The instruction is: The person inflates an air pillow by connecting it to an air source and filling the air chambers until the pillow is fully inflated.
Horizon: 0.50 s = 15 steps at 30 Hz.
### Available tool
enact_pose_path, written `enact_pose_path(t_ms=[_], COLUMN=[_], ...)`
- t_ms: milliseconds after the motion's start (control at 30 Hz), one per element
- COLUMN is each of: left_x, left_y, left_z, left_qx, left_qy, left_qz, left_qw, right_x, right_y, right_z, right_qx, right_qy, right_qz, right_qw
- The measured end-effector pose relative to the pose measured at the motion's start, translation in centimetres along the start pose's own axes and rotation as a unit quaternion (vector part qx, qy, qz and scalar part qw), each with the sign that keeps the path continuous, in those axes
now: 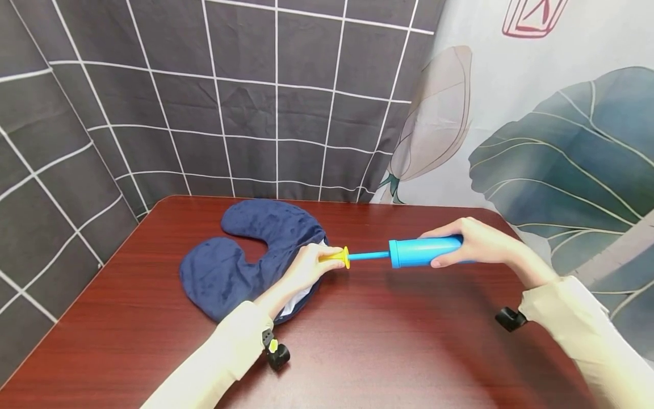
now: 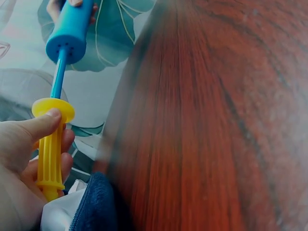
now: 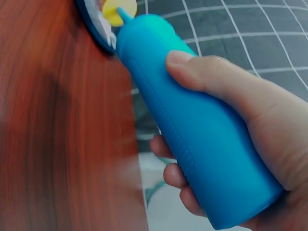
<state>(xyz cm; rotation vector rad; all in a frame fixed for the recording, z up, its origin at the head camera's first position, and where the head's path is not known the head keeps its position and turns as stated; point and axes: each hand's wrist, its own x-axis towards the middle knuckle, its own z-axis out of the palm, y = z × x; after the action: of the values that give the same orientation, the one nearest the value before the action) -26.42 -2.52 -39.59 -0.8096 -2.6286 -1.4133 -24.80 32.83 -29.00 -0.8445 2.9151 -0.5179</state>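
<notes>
Above a reddish-brown worktop (image 1: 368,346), a blue-and-yellow pump (image 1: 424,252) is stretching nearly level in the head view, its long axis running from nine o'clock to three, yellow handle (image 2: 49,156) pointing to nine. The left hand (image 1: 306,264) is gripping that handle, while the right hand (image 1: 480,242) is clasping the blue barrel (image 3: 190,130). Toward nine o'clock, a navy U-shaped pillow (image 1: 217,275) is lying on the worktop, its gap facing ten.
</notes>
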Motion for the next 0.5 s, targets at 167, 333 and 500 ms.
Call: enact_pose_path(t_ms=[167, 333, 500], left_x=[0.1, 0.1, 0.0], left_y=[0.1, 0.3, 0.4], left_z=[-0.1, -0.2, -0.1], left_qx=[-0.005, -0.009, -0.006], left_qy=[-0.002, 0.000, 0.000], left_qz=[-0.002, -0.005, -0.008], left_qw=[1.0000, 0.9999, 1.0000], right_x=[1.3, 2.7, 3.8], right_y=[-1.2, -2.3, -3.6], right_z=[0.9, 1.7, 2.8], right_qx=[0.005, 0.003, -0.001], right_qy=[-0.005, -0.008, -0.001], right_qz=[0.002, -0.001, -0.010], right_qw=[1.0000, 1.0000, 0.9999])
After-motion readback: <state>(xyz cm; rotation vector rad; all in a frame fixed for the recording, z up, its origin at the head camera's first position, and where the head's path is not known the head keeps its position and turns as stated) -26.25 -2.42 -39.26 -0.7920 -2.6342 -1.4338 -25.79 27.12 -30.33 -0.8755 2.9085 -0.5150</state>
